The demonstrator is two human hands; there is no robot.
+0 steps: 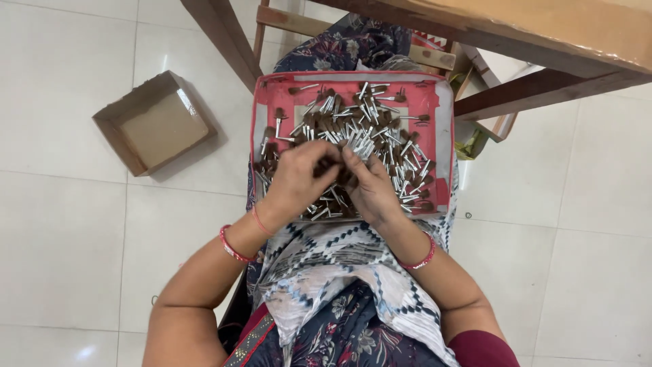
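Note:
A red shallow tray (275, 92) rests on my lap, heaped with several small metal pins with brown tips (380, 129). My left hand (297, 178) and my right hand (370, 190) meet over the near middle of the tray. Their fingers are bunched together on a few of the brown-tipped pins (337, 166). Which hand holds which pin is hidden by the fingers. Red bangles sit on both wrists.
An empty brown cardboard box (157, 124) lies open on the white tiled floor to the left. A wooden table edge (516, 27) and its slanted legs (224, 37) cross the top. A wooden chair frame (489, 95) stands at the right behind the tray.

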